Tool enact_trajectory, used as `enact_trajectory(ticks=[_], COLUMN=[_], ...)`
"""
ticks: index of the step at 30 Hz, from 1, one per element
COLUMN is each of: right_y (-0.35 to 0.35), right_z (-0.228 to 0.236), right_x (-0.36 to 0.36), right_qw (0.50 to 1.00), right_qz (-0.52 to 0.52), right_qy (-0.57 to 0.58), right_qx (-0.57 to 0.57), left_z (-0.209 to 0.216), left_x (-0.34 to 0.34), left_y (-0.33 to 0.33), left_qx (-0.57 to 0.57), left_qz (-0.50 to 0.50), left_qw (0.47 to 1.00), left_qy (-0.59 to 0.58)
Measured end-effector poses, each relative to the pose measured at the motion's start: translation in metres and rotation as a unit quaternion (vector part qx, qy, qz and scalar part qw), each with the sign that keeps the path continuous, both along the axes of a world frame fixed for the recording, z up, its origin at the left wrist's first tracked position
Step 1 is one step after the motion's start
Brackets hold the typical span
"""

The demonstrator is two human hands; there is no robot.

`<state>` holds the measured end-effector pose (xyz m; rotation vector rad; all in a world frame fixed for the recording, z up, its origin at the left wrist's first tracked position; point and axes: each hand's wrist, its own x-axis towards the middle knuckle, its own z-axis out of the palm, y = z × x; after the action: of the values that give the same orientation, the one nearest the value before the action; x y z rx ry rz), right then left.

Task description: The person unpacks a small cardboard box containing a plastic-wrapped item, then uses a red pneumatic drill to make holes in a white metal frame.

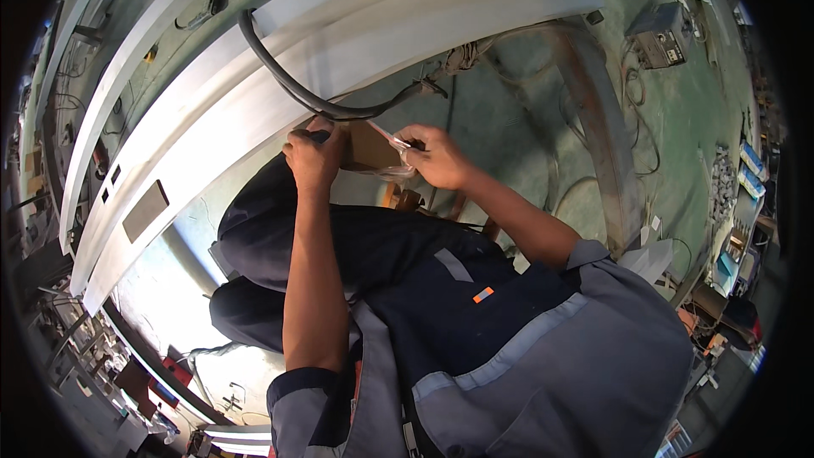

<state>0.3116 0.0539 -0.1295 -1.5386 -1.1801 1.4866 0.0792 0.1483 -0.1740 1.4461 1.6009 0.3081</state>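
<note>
Between my hands, above my bent knees, is a small brown cardboard box with a pale edge and some clear plastic at its right end. My left hand is closed on the box's left side, and something dark shows by its thumb. My right hand is closed in a pinch on the pale edge and plastic at the right. A thick black cable curves just beyond the box, close to my left fingertips. What lies inside the box is hidden.
A long white metal beam crosses beyond my hands. To the right a brown metal bar slants down. On the green floor stands a dark box-shaped machine with cables. Shelving with blue packs lines the far right.
</note>
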Motion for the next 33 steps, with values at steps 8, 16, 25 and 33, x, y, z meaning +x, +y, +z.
enact_trajectory(ticks=[8, 16, 25, 33], right_y=[-0.027, -0.06, -0.075, -0.07], right_z=[0.05, 0.069, 0.075, 0.105], right_x=[0.023, 0.054, 0.075, 0.06], right_qw=[0.981, 0.929, 0.901, 0.902], right_qz=[-0.019, -0.022, 0.001, 0.077], right_qy=[0.181, 0.369, 0.433, 0.425], right_qx=[-0.062, -0.018, -0.005, -0.006], left_z=[0.064, 0.071, 0.101, 0.115], left_x=[0.028, 0.046, 0.082, 0.083], left_y=[-0.037, -0.083, -0.1, -0.083], left_qx=[-0.365, -0.364, -0.306, -0.273], left_qz=[0.153, 0.078, 0.091, 0.048], left_qw=[0.806, 0.757, 0.794, 0.873], left_qy=[-0.439, -0.536, -0.517, -0.4])
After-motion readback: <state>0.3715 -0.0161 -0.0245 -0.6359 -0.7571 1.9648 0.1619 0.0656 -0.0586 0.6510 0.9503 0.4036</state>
